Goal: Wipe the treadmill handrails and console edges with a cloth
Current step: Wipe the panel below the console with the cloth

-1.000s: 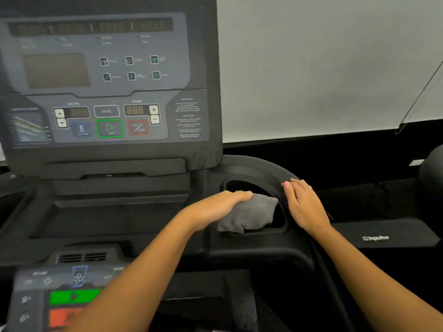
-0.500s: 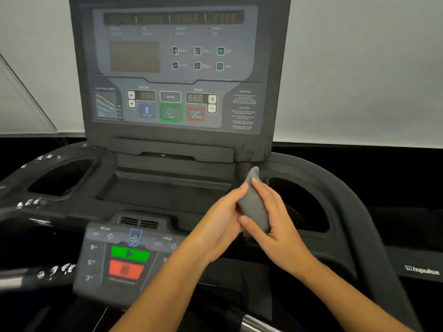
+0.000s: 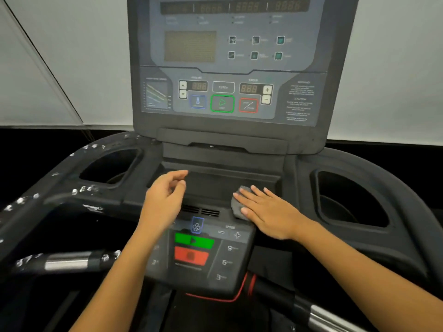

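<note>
On the console ledge, just right of the vent [image 3: 200, 210]: right hand [image 3: 268, 212] presses cloth [image 3: 238, 204], grip flat, fingers straight. Left hand [image 3: 165, 197] hovers, grip loosely curled, empty. Risk: a downward stroke could press the green start key [image 3: 194, 240].

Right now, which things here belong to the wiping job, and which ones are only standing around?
For the job: cloth, right hand pressing flat on it, console, left handrail.

Only there: left cup holder, right cup holder, green button, red button, red cord.
</note>
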`<action>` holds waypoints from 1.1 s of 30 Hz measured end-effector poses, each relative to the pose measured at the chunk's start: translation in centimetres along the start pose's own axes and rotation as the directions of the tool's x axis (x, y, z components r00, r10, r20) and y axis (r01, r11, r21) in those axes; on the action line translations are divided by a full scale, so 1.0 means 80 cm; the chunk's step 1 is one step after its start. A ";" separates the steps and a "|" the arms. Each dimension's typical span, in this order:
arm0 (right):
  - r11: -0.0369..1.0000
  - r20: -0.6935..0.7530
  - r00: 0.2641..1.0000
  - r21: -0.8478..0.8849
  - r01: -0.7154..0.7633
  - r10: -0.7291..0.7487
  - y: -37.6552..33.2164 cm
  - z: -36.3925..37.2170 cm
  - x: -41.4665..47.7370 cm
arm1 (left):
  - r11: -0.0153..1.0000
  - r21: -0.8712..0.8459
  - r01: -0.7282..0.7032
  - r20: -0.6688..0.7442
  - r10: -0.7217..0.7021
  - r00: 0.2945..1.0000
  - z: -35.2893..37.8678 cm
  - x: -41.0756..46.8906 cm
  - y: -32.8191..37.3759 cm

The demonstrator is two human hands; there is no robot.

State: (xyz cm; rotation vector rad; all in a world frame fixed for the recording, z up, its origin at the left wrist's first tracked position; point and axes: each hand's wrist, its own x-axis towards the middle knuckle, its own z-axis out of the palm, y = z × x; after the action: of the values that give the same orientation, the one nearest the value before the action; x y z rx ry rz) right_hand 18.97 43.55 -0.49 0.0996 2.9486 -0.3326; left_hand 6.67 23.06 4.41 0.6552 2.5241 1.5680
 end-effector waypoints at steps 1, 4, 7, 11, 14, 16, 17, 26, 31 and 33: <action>1.000 0.019 1.000 0.011 0.014 -0.015 -0.002 -0.003 0.008 | 1.000 0.018 0.003 -0.008 -0.003 1.000 -0.004 0.003 -0.006; 0.998 0.043 0.998 0.045 0.040 -0.042 -0.004 -0.007 0.015 | 0.999 0.041 -0.003 -0.006 0.003 1.000 -0.012 0.009 -0.017; 0.993 0.030 0.997 0.095 0.067 -0.070 0.010 -0.005 0.002 | 1.000 0.024 0.004 -0.009 -0.004 1.000 -0.025 0.011 -0.025; 0.994 0.044 0.997 0.095 0.061 -0.066 0.032 -0.008 -0.018 | 0.998 -0.050 0.043 -0.022 -0.044 0.999 -0.051 0.013 -0.044; 0.992 0.070 0.998 0.126 0.002 -0.010 0.019 -0.010 -0.001 | 0.996 -0.052 0.072 -0.005 -0.072 0.997 -0.067 0.011 -0.055; 0.991 0.104 0.995 0.128 -0.024 0.011 0.002 -0.013 0.020 | 0.994 -0.059 0.087 0.000 -0.087 0.996 -0.075 0.010 -0.059; 0.992 0.121 0.993 0.125 -0.029 0.013 -0.006 -0.015 0.029 | 0.993 -0.066 0.094 0.001 -0.094 0.996 -0.078 0.010 -0.060; 0.978 -0.004 0.998 0.196 -0.064 0.066 -0.016 -0.016 0.021 | 0.983 -0.163 0.084 0.051 -0.077 0.996 -0.119 0.005 -0.074; 0.960 -0.149 0.986 0.277 -0.036 0.080 -0.015 -0.013 0.009 | 0.964 -0.245 0.105 0.042 -0.098 0.994 -0.152 0.000 -0.085; 0.944 -0.185 0.975 0.324 -0.059 0.124 -0.017 -0.018 0.004 | 0.955 -0.270 0.120 0.029 -0.117 0.993 -0.163 -0.005 -0.087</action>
State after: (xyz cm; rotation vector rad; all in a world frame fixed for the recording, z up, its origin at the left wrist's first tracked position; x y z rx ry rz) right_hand 18.28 42.61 1.11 0.3307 3.0472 -0.8278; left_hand 0.98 9.46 4.35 0.4676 2.2318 1.8123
